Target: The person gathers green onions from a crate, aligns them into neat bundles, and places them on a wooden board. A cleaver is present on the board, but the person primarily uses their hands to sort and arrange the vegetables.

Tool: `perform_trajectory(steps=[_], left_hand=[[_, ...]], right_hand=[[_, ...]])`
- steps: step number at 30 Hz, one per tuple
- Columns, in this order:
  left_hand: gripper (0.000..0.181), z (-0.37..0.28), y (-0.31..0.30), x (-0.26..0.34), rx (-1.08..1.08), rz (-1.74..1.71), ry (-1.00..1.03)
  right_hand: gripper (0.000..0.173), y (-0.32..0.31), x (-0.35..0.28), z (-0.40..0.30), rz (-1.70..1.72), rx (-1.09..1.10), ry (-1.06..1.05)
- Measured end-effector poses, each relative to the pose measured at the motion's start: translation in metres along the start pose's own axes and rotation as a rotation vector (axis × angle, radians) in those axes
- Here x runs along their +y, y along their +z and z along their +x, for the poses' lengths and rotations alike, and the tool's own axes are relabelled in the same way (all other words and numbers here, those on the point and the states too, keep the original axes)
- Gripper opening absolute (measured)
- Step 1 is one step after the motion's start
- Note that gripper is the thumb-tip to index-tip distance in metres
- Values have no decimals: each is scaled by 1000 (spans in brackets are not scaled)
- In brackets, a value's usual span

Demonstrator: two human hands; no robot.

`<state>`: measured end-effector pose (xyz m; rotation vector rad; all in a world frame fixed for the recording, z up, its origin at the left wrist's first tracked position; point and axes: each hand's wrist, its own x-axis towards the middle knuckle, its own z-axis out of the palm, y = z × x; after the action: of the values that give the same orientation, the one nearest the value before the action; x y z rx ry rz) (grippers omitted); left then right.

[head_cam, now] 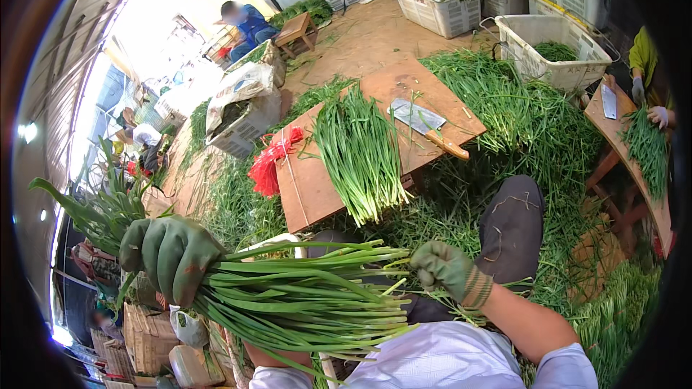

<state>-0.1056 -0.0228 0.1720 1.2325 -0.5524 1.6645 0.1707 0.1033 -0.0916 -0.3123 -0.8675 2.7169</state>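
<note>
My left hand (pixel 168 256), in a green glove, grips a bunch of long green garlic chives (pixel 303 292) around its leafy part, with the pale cut ends pointing right. At those ends my right hand (pixel 446 273), gloved too, has its fingers closed on a few thin stalks. Beyond my hands, a second bunch of chives (pixel 359 156) lies on a wooden board (pixel 319 189). To its right rests a cleaver (pixel 419 116) with a wooden handle. Red plastic strips (pixel 273 162) hang at the board's left edge.
Loose greens (pixel 503 102) heap around the board and my knees. White plastic crates (pixel 557 59) stand at the back right, others (pixel 248 119) at the left. At far right a co-worker's gloved hands (pixel 657 116) hold chives over another board (pixel 621 135) with a cleaver (pixel 609 101). More people sit further off.
</note>
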Motion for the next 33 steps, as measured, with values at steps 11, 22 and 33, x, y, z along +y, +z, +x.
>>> perform_trajectory(steps=[11, 22, 33], left_hand=[[26, 4, -4, -4, 66, 28, 9], [28, 9, -23, -2, 153, 68, 38], [29, 8, -33, 0, 295, 127, 68]], right_hand=[[75, 37, 16, 56, 642, -783, -4], [45, -26, -54, -37, -566, -236, -192], [7, 33, -36, 9, 305, 14, -141]])
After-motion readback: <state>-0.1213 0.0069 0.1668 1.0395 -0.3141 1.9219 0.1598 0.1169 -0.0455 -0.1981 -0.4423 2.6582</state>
